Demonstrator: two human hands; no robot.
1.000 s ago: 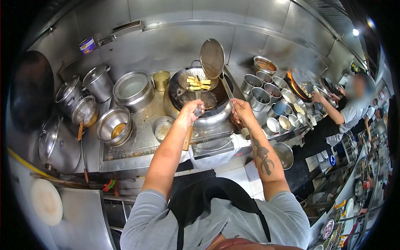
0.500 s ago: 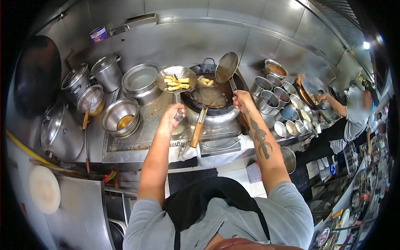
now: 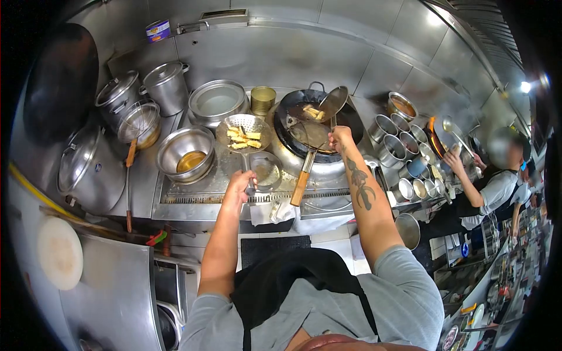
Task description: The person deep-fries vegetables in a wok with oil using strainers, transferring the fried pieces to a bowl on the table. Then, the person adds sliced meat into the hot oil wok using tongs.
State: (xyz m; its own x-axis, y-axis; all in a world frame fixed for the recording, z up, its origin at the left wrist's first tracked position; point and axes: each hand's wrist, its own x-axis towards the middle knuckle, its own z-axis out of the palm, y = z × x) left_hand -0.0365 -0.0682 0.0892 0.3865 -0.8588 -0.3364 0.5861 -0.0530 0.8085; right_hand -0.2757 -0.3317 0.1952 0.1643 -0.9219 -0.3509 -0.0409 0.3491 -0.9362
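Note:
My left hand [image 3: 240,183] is closed round the handle of a perforated skimmer [image 3: 261,125], which bears several yellow fried pieces [image 3: 240,138] above the steel counter. In my right hand [image 3: 341,139] is the handle of a ladle [image 3: 335,100], its bowl raised over the right side of the black wok [image 3: 287,103]. More yellow pieces [image 3: 314,112] lie by the ladle's bowl, over the wok. Across the wok's front rests a wire strainer [image 3: 309,134]; its wooden handle [image 3: 300,188] sticks out toward me.
Left of the skimmer stand a steel bowl with yellow liquid [image 3: 186,155] and a wide pot [image 3: 218,100]. An open tin [image 3: 263,99] is behind. Several steel containers [image 3: 392,150] stand at the right, where another person [image 3: 492,188] works at a flaming wok.
The skimmer with the yellow pieces has moved from over the wok to its left, above the counter. The ladle has come lower over the wok's right side.

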